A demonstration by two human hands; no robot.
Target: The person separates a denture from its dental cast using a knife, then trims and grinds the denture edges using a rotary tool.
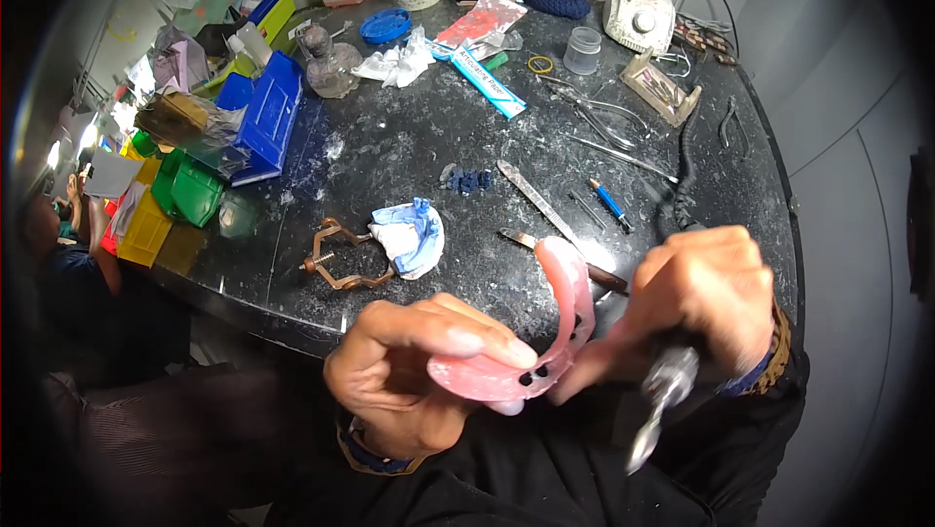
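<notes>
Above my lap, my left hand [399, 371] grips a curved pink denture base [487, 378] between thumb and fingers. Black spots or small holes show along its curve, and one end points up toward the bench. My right hand [699, 291] is wrapped round a rotary handpiece [672, 376], whose metal tip points down and toward me, apart from the denture base. The right thumb reaches to the base's near right side; whether it touches is hard to tell. Just beyond my left hand, a white and blue plaster dental model [409, 240] is joined to a brass-coloured articulator frame [336, 256].
A metal spatula [536, 198], a blue pencil-like tool [611, 206] and dark blue bits [467, 179] lie on the black bench [370, 157]. Pliers [604, 118] lie farther back. Blue and green bins [268, 118] stand at left, with another person [73, 215] beyond. The handpiece's black cord [687, 157] runs at right.
</notes>
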